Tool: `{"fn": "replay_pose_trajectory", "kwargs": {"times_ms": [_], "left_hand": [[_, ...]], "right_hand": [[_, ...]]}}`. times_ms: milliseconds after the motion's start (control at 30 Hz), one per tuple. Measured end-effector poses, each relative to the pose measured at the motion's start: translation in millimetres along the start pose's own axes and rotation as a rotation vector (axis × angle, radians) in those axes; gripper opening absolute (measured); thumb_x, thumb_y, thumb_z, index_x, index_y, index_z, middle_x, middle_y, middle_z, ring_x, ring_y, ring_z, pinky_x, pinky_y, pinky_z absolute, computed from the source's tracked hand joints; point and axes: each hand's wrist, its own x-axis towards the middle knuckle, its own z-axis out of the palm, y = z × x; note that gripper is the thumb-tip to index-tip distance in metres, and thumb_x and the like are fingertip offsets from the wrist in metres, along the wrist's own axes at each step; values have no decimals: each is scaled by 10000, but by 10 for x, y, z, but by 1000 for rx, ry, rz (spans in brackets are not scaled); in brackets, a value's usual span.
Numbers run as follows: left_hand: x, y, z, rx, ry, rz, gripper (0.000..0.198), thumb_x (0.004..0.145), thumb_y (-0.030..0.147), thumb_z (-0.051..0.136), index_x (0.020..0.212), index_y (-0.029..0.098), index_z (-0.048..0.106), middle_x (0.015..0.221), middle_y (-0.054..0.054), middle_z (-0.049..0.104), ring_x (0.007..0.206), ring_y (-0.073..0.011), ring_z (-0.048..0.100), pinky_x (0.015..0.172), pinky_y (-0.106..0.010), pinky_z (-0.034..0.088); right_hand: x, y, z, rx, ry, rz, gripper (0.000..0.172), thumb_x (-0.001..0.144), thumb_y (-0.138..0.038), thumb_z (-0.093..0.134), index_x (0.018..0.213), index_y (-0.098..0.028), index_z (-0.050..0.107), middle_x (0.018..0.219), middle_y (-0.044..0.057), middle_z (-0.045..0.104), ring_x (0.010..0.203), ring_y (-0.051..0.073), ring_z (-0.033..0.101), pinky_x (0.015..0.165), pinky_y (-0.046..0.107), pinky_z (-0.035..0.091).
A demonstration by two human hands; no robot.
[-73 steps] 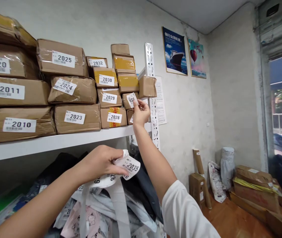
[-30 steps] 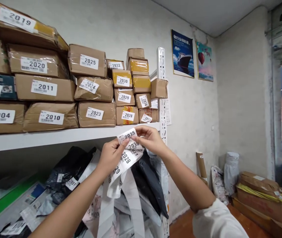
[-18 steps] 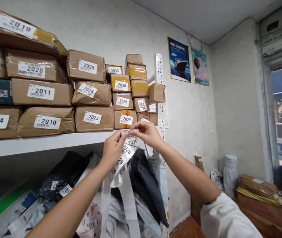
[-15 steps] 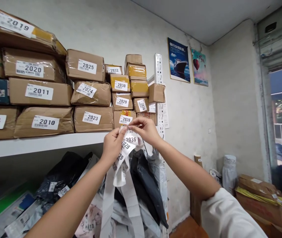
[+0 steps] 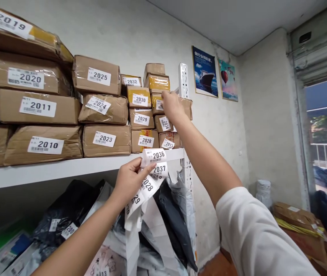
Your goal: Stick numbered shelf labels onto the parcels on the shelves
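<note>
My left hand (image 5: pixel 131 180) pinches a long strip of white number labels (image 5: pixel 155 155) in front of the shelf edge. 2036 and 2037 show at its top, and the rest hangs down in loops. Raised to the stacked parcels, my right hand (image 5: pixel 172 105) has its fingers closed at the right side of a white label (image 5: pixel 159 104). That label lies against the front of a yellow-taped box (image 5: pixel 154 98), its number mostly covered by the hand. Below this box sits the box labelled 2034 (image 5: pixel 160 122), and to its left the box labelled 2030 (image 5: pixel 131 92).
Numbered cartons (image 5: pixel 51 122) fill the white shelf (image 5: pixel 66 168) to the left. Grey and black bags (image 5: pixel 66 203) crowd the space beneath. A perforated white post (image 5: pixel 183 76) stands at the shelf's right end. Cartons (image 5: pixel 295 214) lie on the floor at right.
My right hand has moved up from the label strip to the yellow-taped box, where a white label now shows. My left hand keeps the strip, slightly lower, with 2036 now uppermost.
</note>
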Motion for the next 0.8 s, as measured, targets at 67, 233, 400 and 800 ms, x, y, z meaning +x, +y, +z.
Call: {"fn": "replay_pose_trajectory", "kwargs": {"times_ms": [67,233,400,800], "left_hand": [[-22,-24,-53,-21,-27,18,393,813,517,619,661,157,574,581,36,428,572,-101,375,529,-208,282],[-33,-39,-149,-59,-30,15,399,862,517,552,686,160,584,652,7,543,626,-127,458,566,-217,342],[-14,-49,-185,-109,-2,-11,404,872,532,539,729,159,594,694,1,583,668,-141,514,588,-219,373],[161,11,48,-76,162,-25,461,864,563,522,668,149,574,599,18,525,592,-115,452,539,-209,335]], "right_hand": [[-36,-39,4,-58,62,49,251,909,-134,502,1157,-167,515,1240,179,497,949,237,572,784,388,448],[-199,-6,-131,153,-27,-77,114,924,-214,534,999,-168,607,1105,138,606,1001,258,582,856,437,480],[-887,-153,-382,769,-463,-163,333,893,-416,591,1157,-216,625,1043,67,670,899,170,633,718,308,554],[-1645,-300,-221,919,-363,58,242,771,-391,726,857,-169,680,792,35,684,693,133,611,625,270,489]]}}
